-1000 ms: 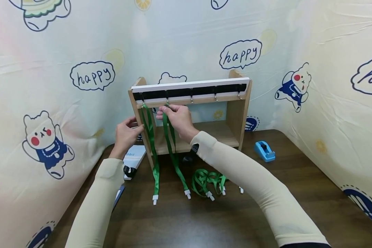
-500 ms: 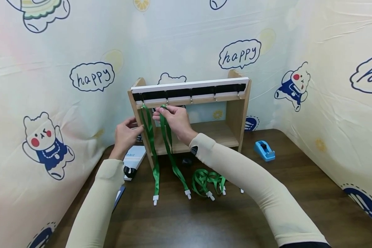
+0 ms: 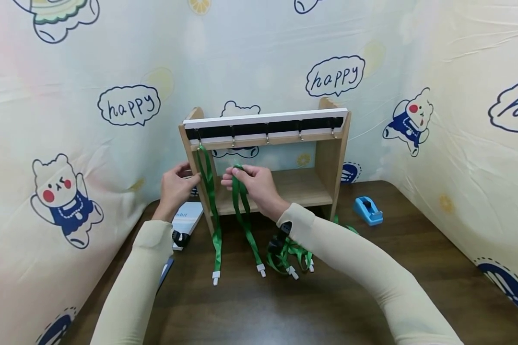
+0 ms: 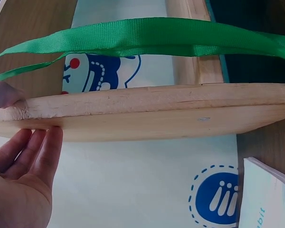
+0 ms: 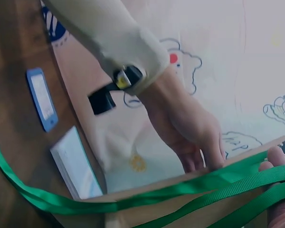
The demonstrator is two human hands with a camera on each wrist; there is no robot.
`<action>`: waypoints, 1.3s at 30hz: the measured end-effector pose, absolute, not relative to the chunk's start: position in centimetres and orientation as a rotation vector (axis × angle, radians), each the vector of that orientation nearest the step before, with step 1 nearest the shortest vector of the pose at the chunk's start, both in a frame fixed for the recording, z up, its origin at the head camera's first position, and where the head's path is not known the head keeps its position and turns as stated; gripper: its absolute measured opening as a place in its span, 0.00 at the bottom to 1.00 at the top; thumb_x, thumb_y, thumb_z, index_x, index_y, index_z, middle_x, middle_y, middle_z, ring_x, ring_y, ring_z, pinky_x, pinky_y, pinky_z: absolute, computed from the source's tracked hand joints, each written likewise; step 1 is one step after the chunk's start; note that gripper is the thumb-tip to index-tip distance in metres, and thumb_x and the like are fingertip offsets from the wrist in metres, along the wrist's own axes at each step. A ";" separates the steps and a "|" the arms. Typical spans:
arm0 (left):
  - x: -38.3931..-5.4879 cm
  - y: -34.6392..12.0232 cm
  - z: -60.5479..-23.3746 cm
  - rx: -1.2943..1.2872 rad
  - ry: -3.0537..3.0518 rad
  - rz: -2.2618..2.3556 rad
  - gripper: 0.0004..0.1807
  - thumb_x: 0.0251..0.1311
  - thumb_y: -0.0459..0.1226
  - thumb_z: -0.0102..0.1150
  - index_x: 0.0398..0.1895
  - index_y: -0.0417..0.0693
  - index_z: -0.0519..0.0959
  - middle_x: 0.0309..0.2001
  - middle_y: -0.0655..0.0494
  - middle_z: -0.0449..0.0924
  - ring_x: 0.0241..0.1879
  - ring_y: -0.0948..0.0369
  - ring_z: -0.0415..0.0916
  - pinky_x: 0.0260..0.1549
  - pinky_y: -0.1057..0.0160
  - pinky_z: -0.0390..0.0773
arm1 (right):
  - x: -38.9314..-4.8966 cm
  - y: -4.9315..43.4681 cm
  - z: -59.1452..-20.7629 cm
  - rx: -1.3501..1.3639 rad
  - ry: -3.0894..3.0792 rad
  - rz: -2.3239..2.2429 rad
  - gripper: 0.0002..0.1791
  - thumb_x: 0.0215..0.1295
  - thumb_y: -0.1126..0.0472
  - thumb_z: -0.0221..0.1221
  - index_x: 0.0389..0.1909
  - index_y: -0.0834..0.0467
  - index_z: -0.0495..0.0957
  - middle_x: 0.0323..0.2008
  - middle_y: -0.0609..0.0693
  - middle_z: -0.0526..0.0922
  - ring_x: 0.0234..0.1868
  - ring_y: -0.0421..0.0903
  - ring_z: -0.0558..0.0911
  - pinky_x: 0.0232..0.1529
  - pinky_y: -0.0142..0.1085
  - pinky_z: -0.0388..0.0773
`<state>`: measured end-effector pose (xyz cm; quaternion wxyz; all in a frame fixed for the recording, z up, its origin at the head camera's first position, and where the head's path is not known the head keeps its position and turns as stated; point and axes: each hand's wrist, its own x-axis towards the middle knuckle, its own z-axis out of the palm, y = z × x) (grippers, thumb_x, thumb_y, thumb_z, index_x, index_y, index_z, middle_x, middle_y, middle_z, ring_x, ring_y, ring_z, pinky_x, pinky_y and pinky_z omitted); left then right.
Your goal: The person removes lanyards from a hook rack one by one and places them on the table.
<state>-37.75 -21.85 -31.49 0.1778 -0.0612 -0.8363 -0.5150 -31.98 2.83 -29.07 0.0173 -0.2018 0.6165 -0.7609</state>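
Observation:
On the left in the head view, my left hand (image 3: 178,188) grips the side panel of a small wooden shelf (image 3: 315,189); in the left wrist view the thumb lies on one face of the panel (image 4: 147,128) and the fingers on the other. One green lanyard (image 3: 215,211) hangs from the leftmost hook of the rack (image 3: 250,129) along the shelf's top. Below the second hook, my right hand (image 3: 259,188) pinches the top loop of another green lanyard (image 3: 250,237), its white clip (image 3: 261,270) hanging low over the table.
More green lanyards (image 3: 300,251) lie bunched on the brown table (image 3: 259,311), partly hidden by the right forearm. A blue tape dispenser (image 3: 369,211) stands to the right. Left of the shelf are a white box (image 3: 187,215) and a blue-edged card (image 3: 166,273).
My right hand has drawn down from the second hook, slightly to the right, with the lanyard's loop still pinched. The left hand stays on the panel.

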 end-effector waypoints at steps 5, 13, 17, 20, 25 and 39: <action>-37.8 -21.9 -31.2 -0.174 -2.360 -1.456 0.31 0.64 0.50 0.64 0.69 0.50 0.73 0.62 0.46 0.78 0.60 0.50 0.78 0.60 0.46 0.81 | -30.7 3.8 -30.3 -0.674 1.908 -2.357 0.16 0.75 0.57 0.57 0.53 0.64 0.82 0.49 0.62 0.89 0.46 0.46 0.91 0.57 0.48 0.83; -37.6 -21.9 -31.2 -0.168 -2.361 -1.458 0.31 0.65 0.48 0.63 0.69 0.49 0.73 0.62 0.46 0.78 0.60 0.51 0.78 0.60 0.46 0.81 | -29.7 4.6 -32.1 -0.633 1.842 -2.365 0.17 0.75 0.58 0.57 0.53 0.66 0.82 0.51 0.65 0.87 0.45 0.45 0.91 0.57 0.47 0.83; -37.6 -21.8 -31.2 -0.163 -2.371 -1.460 0.31 0.65 0.49 0.63 0.69 0.49 0.73 0.63 0.46 0.78 0.60 0.51 0.78 0.61 0.46 0.81 | -29.1 4.7 -32.9 -0.597 1.803 -2.371 0.17 0.75 0.59 0.57 0.53 0.68 0.81 0.53 0.69 0.84 0.45 0.46 0.91 0.57 0.46 0.83; -37.7 -21.7 -31.3 -0.166 -2.371 -1.455 0.31 0.64 0.49 0.64 0.69 0.49 0.73 0.63 0.46 0.78 0.60 0.51 0.78 0.60 0.46 0.81 | -28.6 4.9 -33.3 -0.582 1.798 -2.358 0.17 0.75 0.59 0.57 0.54 0.68 0.81 0.54 0.70 0.84 0.46 0.46 0.91 0.55 0.44 0.84; -37.8 -21.8 -31.4 -0.174 -2.351 -1.455 0.31 0.65 0.48 0.64 0.69 0.49 0.73 0.62 0.46 0.78 0.60 0.51 0.78 0.60 0.46 0.81 | -27.8 5.1 -33.9 -0.575 1.781 -2.345 0.17 0.75 0.58 0.57 0.54 0.68 0.81 0.54 0.69 0.84 0.47 0.47 0.90 0.54 0.43 0.85; -37.6 -21.8 -31.6 -0.162 -2.360 -1.447 0.31 0.65 0.49 0.63 0.69 0.49 0.73 0.62 0.46 0.78 0.60 0.51 0.77 0.60 0.46 0.81 | -25.5 5.3 -35.6 -0.564 1.760 -2.284 0.19 0.74 0.57 0.58 0.56 0.67 0.80 0.51 0.63 0.88 0.47 0.48 0.90 0.54 0.45 0.85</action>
